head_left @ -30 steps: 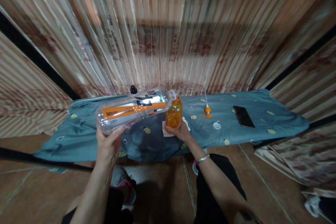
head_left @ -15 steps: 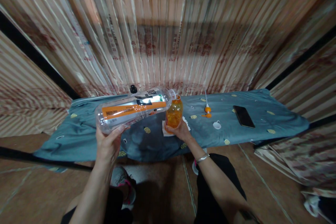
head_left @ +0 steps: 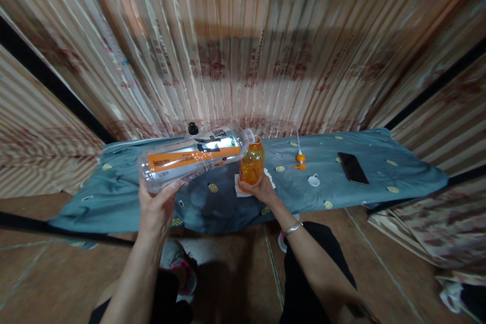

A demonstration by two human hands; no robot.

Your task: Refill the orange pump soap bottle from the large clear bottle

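Note:
My left hand (head_left: 158,205) is wrapped round the base of a large clear plastic bottle (head_left: 193,157) with an orange and silver label. The bottle lies tipped nearly level, its neck at the mouth of a small orange see-through bottle (head_left: 252,164). Low on that orange bottle, my right hand (head_left: 261,190) grips it upright over a white tissue (head_left: 240,191). Liquid shows inside the orange bottle. To its right lies an orange pump top (head_left: 300,159) with a clear tube.
A teal cloth with pineapple prints (head_left: 132,202) covers the narrow surface. On it are a small white funnel-like piece (head_left: 313,180) and a black phone (head_left: 353,168). Behind the large bottle sits a black cap (head_left: 193,128). A striped curtain (head_left: 243,50) hangs behind, with dark poles at both sides.

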